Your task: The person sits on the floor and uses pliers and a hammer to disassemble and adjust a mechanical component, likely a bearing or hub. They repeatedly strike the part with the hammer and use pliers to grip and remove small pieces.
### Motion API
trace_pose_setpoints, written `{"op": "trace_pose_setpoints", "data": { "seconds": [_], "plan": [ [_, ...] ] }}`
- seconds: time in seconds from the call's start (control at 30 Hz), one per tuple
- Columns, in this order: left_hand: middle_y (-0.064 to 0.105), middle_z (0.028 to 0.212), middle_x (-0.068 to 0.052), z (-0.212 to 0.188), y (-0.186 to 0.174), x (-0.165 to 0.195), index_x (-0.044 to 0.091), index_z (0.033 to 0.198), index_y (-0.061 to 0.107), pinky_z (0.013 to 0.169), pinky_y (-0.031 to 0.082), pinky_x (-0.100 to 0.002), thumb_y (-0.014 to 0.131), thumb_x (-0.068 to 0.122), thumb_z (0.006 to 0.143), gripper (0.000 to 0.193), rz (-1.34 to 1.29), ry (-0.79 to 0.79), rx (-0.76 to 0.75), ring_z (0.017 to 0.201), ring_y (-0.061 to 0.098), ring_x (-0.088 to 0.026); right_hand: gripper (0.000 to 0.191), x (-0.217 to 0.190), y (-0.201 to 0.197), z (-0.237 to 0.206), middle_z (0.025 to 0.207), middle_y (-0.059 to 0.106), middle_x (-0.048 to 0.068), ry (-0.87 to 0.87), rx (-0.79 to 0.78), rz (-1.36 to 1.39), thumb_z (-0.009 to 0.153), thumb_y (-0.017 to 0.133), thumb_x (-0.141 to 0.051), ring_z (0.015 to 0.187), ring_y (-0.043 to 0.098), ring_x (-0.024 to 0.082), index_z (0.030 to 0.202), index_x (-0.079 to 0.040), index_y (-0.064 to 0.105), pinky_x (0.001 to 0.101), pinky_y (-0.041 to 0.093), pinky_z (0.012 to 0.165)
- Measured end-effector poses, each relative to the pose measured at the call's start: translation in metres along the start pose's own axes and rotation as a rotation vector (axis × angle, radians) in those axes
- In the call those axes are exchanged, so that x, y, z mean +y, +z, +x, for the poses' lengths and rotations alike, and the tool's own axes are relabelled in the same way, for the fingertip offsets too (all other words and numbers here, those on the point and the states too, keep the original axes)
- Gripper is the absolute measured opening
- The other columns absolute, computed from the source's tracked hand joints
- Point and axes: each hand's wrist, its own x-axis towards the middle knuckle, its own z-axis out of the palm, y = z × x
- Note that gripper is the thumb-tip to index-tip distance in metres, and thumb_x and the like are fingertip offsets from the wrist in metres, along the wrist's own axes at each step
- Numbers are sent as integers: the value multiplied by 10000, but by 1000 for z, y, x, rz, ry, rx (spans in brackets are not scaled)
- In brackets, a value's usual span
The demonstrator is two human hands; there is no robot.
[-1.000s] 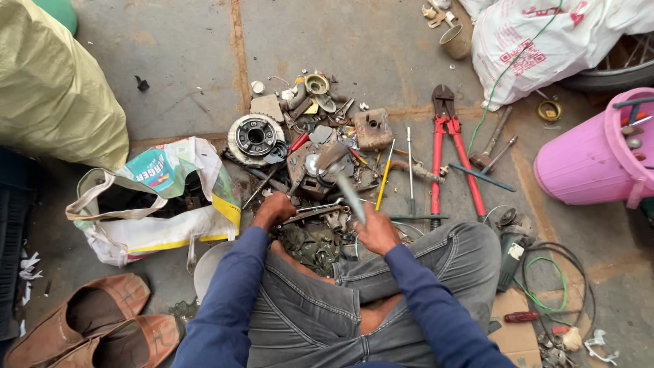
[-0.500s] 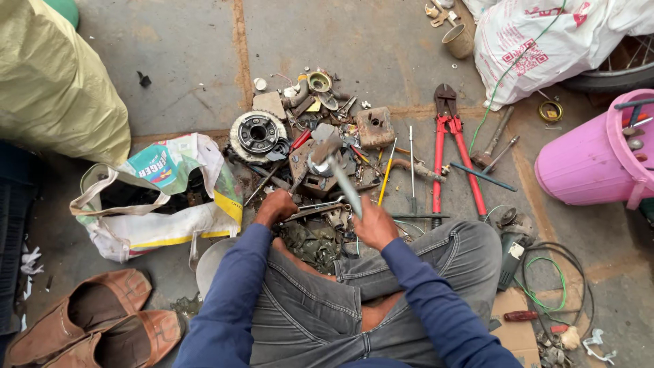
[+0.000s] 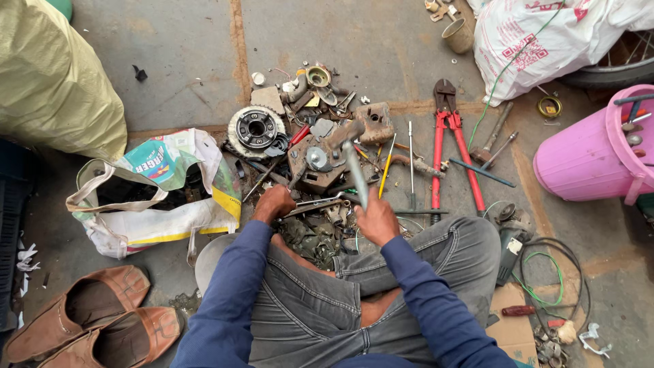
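The right hand (image 3: 377, 221), just below the middle of the frame, has its fingers curled tight around the handle of a hammer (image 3: 351, 153). The handle slants up and slightly left, and the head sits over a rusty metal part (image 3: 317, 162) at the centre of the scrap pile. The left hand (image 3: 274, 203), a little left of centre, rests with fingers folded down on a thin metal tool (image 3: 315, 204) that lies flat across the pile toward the right hand; whether it pinches the tool or only presses on it cannot be told.

Around the part lie small bits of scrap, with a round toothed wheel (image 3: 256, 129) just to its upper left. Red bolt cutters (image 3: 452, 146) lie right of centre, handles toward the knee. A pink bucket (image 3: 594, 154) stands at the right edge, and a white printed bag (image 3: 153, 194) lies open at the left. Brown shoes (image 3: 88, 324) sit in the lower left corner. A yellow-green sack (image 3: 51, 82) fills the upper left.
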Motion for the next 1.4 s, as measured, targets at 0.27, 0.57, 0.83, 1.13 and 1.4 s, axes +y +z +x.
{"op": "trace_pose_setpoints", "data": {
  "seconds": [0.27, 0.57, 0.83, 1.13, 1.4],
  "plan": [
    [724, 1155, -254, -4, -1, -1, -7, 1102, 747, 917, 561, -467, 653, 143, 796, 354, -54, -21, -6, 1076, 712, -407, 526, 23, -11, -14, 958, 711, 303, -92, -244, 30, 799, 762, -269, 916, 705, 457, 1178, 28, 551, 530, 540, 810],
    [749, 1113, -251, 4, 1, -2, -12, 1050, 746, 887, 574, -456, 669, 163, 772, 338, -59, -11, -16, 1019, 737, -387, 437, 19, 24, 0, 908, 711, 262, 119, -133, 221, 875, 709, -271, 846, 742, 396, 1122, 52, 551, 489, 568, 769],
    [718, 1150, -252, 5, -1, -3, 11, 1078, 745, 904, 552, -477, 682, 183, 773, 356, -9, 29, 28, 1064, 692, -420, 419, 27, 10, 17, 812, 687, 238, 137, -222, 340, 847, 722, -206, 650, 708, 333, 1128, 61, 563, 468, 557, 603],
    [741, 1167, -223, 8, -2, -2, 30, 1139, 739, 935, 567, -467, 664, 178, 821, 359, -43, -59, -21, 1079, 726, -387, 378, 32, 33, 32, 759, 655, 116, 5, -304, 286, 869, 724, -137, 569, 649, 184, 1152, 64, 576, 376, 537, 531],
    [716, 1187, -236, 13, 0, -5, 33, 1148, 737, 939, 554, -480, 642, 180, 833, 360, 16, -1, 40, 1123, 681, -408, 346, 38, 23, 23, 721, 562, 63, 205, -319, 650, 887, 726, -119, 470, 514, 113, 1098, 96, 557, 289, 457, 405]
  ]
}}
